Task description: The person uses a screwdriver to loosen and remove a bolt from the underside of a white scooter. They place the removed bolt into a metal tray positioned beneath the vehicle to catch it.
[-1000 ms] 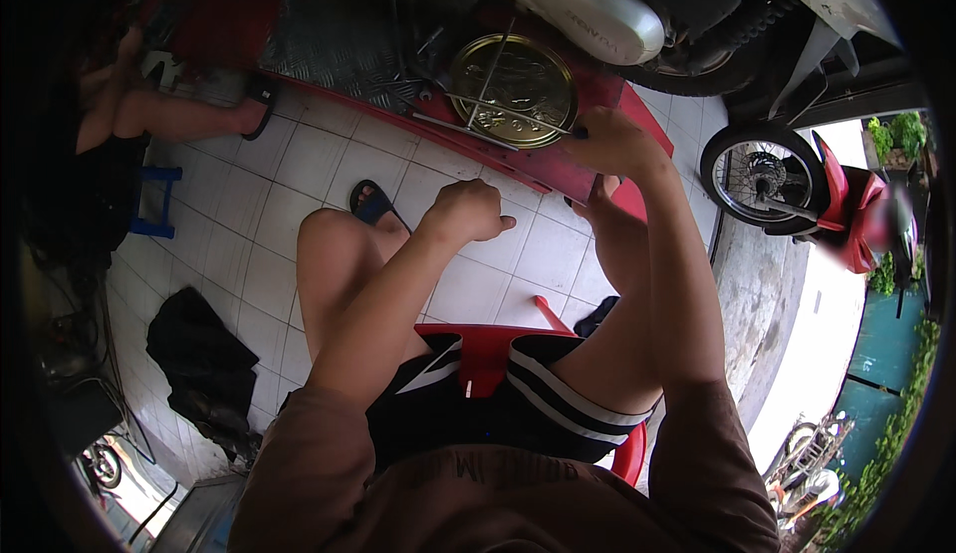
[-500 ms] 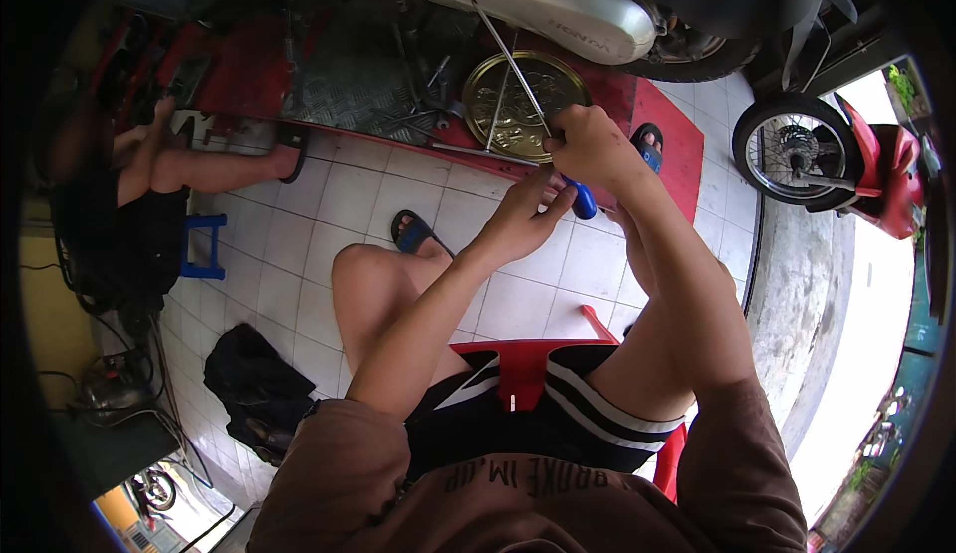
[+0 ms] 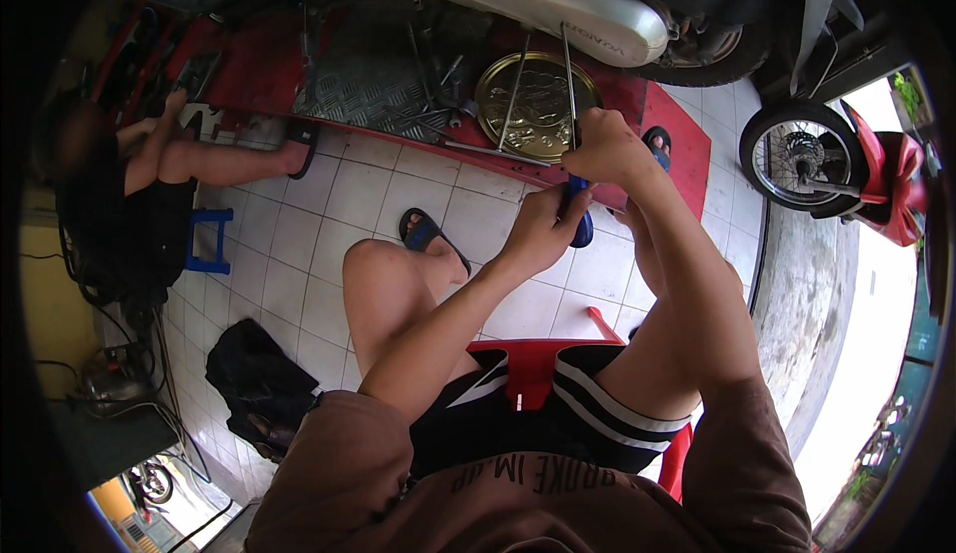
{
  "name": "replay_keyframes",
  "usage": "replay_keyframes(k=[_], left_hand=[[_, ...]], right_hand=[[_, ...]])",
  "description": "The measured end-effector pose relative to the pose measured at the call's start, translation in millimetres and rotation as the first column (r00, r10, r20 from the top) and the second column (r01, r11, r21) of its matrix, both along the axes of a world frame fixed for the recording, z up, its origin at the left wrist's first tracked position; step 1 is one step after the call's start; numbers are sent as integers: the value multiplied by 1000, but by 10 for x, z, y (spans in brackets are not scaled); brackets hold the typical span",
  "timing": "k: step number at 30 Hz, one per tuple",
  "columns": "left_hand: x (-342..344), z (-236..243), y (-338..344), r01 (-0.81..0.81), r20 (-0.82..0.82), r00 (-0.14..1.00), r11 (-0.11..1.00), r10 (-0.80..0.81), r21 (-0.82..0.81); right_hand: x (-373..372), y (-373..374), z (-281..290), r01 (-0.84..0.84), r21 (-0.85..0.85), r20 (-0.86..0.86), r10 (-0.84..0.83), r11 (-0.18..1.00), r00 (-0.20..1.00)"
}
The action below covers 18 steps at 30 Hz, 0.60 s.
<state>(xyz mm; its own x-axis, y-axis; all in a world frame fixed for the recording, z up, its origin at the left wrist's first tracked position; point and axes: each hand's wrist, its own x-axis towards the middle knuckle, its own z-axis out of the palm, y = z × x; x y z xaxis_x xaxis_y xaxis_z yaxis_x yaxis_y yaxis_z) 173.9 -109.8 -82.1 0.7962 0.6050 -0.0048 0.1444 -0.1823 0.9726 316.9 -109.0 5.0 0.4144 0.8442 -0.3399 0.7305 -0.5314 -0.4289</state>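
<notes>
Screwdriver [image 3: 571,85] with blue handle and long metal shaft, held two-handed above the near edge of the red platform [image 3: 682,150]. Right hand [image 3: 603,145] closed around the upper handle, near the base of the shaft; left hand [image 3: 544,229] closed on the handle lower down, with the rounded butt projecting beyond the fingers. Shaft directed away from the body, across the view of the round gold tray [image 3: 543,115], toward the silver cover [image 3: 538,3] of a motorbike [image 3: 739,58]; contact between tip and cover impossible to tell. On the platform: slim metal rod [image 3: 514,93] across the tray, wrench [image 3: 460,122] just left of it, tread plate [image 3: 368,105] farther left. At far left, seated co-worker [image 3: 174,160] beside a blue stool [image 3: 207,239]. Below, on the white-tiled floor [image 3: 319,215], black cloth [image 3: 259,384]. At right, red motorbike [image 3: 901,180], well apart from the platform.
</notes>
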Motion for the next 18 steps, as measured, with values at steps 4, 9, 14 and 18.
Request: replay_keyframes(k=[4, 9, 14, 18], left_hand=[[4, 1, -14, 1, -10, 1000, 999, 0, 38], [21, -2, -26, 8, -17, 1000, 999, -8, 44], [10, 19, -39, 15, -11, 1000, 999, -15, 41], [25, -3, -36, 14, -5, 1000, 999, -14, 41]], right_hand=[[-1, -23, 69, 17, -3, -50, -17, 1000, 999], [1, -26, 31, 8, 26, 8, -8, 1000, 1000], [40, -29, 11, 8, -15, -38, -9, 1000, 999], [35, -20, 8, 12, -14, -28, -12, 1000, 1000]])
